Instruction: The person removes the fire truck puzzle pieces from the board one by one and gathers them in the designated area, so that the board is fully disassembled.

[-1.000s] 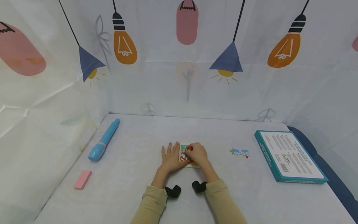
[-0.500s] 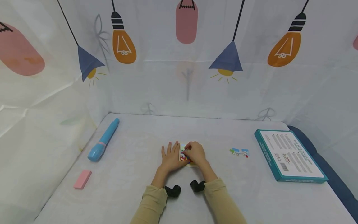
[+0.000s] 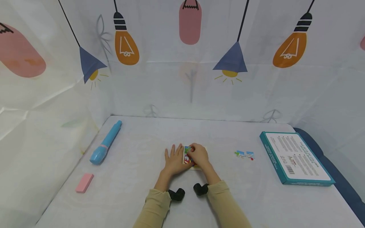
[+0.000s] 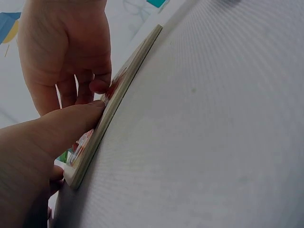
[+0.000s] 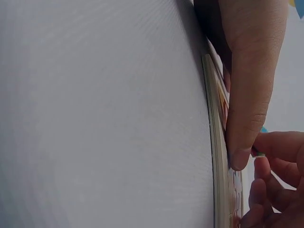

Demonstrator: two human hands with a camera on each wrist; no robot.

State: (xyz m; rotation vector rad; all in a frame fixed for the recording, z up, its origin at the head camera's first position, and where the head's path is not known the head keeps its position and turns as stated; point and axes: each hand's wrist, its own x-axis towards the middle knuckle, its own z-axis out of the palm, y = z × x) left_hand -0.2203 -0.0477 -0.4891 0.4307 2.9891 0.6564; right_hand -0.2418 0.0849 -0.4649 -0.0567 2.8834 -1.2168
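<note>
A small wooden jigsaw board (image 3: 196,168) with a colourful picture lies flat on the white table, partly hidden under both hands. My left hand (image 3: 172,163) rests beside its left edge, fingers straight and spread. The left thumb (image 4: 78,118) presses on the board's near part. Over the board's upper part is my right hand (image 3: 200,155). Thumb and forefinger there pinch a small puzzle piece (image 5: 257,153) with a green edge, mostly covered by the fingertips. Several loose puzzle pieces (image 3: 244,154) lie to the right of the hands.
A teal and white box (image 3: 296,158) lies at the table's right edge. On the left are a blue microphone-shaped object (image 3: 106,142) and a pink block (image 3: 84,182). A white curtain (image 3: 171,85) printed with lamps hangs behind the table.
My right hand has shifted slightly left and away over the board, its fingers still bent together. My left hand stays in place, and the loose pieces have not moved.
</note>
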